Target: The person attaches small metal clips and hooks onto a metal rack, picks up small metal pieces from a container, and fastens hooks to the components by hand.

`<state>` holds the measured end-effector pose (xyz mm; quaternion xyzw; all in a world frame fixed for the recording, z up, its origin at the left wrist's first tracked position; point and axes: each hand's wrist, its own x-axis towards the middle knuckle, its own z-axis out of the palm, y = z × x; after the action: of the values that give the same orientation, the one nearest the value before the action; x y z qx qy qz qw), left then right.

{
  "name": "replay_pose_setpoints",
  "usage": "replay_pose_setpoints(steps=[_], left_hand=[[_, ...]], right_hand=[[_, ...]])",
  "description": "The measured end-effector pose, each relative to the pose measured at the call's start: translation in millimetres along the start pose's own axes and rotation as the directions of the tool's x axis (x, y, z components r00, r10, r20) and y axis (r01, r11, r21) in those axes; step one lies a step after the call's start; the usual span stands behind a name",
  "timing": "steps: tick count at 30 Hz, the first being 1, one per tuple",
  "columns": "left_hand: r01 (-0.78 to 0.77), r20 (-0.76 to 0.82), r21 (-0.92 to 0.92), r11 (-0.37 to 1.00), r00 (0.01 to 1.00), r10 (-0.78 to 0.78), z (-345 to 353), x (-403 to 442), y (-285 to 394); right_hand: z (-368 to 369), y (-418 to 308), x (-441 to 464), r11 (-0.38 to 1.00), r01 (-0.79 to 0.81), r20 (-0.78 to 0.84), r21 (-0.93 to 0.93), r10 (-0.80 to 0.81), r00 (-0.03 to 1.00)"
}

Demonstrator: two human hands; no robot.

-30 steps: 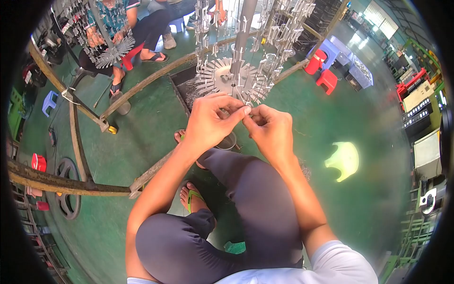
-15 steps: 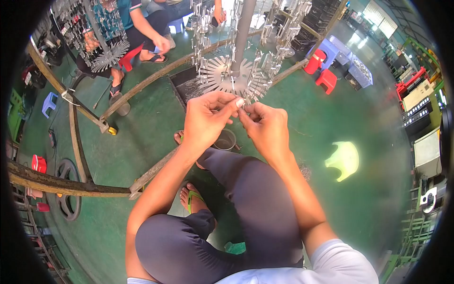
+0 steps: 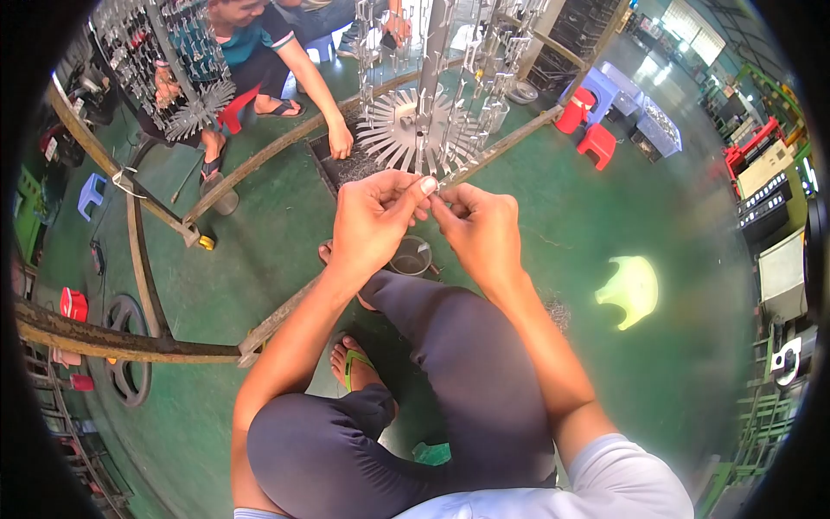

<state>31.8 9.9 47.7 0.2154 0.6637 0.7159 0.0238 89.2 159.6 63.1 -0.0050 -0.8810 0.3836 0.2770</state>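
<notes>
My left hand (image 3: 377, 216) and my right hand (image 3: 482, 227) meet fingertip to fingertip in front of my knees. Both are closed in a pinch on a small metal piece (image 3: 437, 184), mostly hidden by the fingers. Just beyond them is a slotted metal disc (image 3: 391, 130) around an upright grey pole (image 3: 432, 65). Strands of small metal clips (image 3: 474, 78) hang around that pole, and some come down close to my fingertips. Below my hands stands a small grey bucket (image 3: 411, 256) on the floor.
Across the wooden frame (image 3: 259, 164), a co-worker's hand (image 3: 341, 141) reaches into a dark tray (image 3: 324, 164) of small metal parts. A second hung rack (image 3: 194, 104) stands at left. Red stools (image 3: 596, 147), a blue crate (image 3: 659, 130) and a yellow-green stool (image 3: 629, 292) are at right.
The co-worker has leaned in and stretched an arm to the tray. The disc and hanging strands have shifted and turned. My hands have moved slightly left, still pinching together.
</notes>
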Motion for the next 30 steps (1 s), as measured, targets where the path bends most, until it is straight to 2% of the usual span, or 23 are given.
replay_pose_setpoints(steps=[5,6,8,12,14,15,18,21,24,26,29,30], left_hand=[[-0.036,-0.003,0.155,0.987,0.999,0.037,-8.9,-3.4,0.3],[-0.044,0.009,0.149,0.988,0.999,0.044,-9.2,-5.2,4.1],[-0.039,-0.026,0.218,0.975,0.999,0.045,-12.1,-8.5,9.0],[-0.048,-0.02,0.284,0.958,0.998,0.056,-28.9,-15.4,13.0],[-0.099,-0.013,0.31,0.946,0.994,0.108,-36.9,-17.9,13.7],[-0.088,-0.007,0.336,0.938,0.995,0.096,-42.0,-19.7,16.8],[-0.083,-0.011,0.354,0.931,0.996,0.093,-53.2,-23.3,21.5],[-0.089,-0.02,0.382,0.92,0.994,0.104,-59.8,-30.1,25.4],[-0.079,-0.008,0.408,0.91,0.996,0.09,-67.7,-32.1,29.6],[-0.046,-0.025,0.438,0.898,0.998,0.063,-72.8,-33.7,33.9],[-0.025,0.009,0.465,0.885,1.0,0.024,-81.2,-36.8,40.7],[-0.023,0.021,0.477,0.878,1.0,0.015,-84.0,-37.5,42.6]], right_hand=[[-4.3,14.2,7.0,0.997,0.055,0.003,-0.052,-0.055,0.998],[-9.5,10.4,9.8,0.997,-0.007,0.028,-0.073,0.009,1.0],[-14.1,17.4,12.8,0.995,0.054,0.0,-0.084,-0.054,0.999],[-21.1,36.1,15.4,0.997,0.067,0.009,-0.031,-0.066,0.998],[-24.5,45.3,15.9,0.998,0.064,0.043,0.013,-0.065,0.997],[-29.5,47.0,15.5,0.997,0.006,0.104,0.082,-0.014,0.994],[-47.0,56.9,6.7,0.997,-0.053,0.242,0.053,0.038,0.969],[-46.2,79.9,-13.6,0.97,-0.244,0.349,-0.021,0.235,0.907],[-3.8,147.4,-55.8,0.958,-0.277,0.368,-0.068,0.282,0.886],[33.4,198.1,-90.6,0.93,-0.322,0.497,-0.179,0.368,0.786],[81.6,217.7,-109.9,0.663,-0.746,0.557,-0.06,0.642,0.526],[95.4,217.6,-109.4,0.742,-0.67,0.464,-0.028,0.604,0.649]])
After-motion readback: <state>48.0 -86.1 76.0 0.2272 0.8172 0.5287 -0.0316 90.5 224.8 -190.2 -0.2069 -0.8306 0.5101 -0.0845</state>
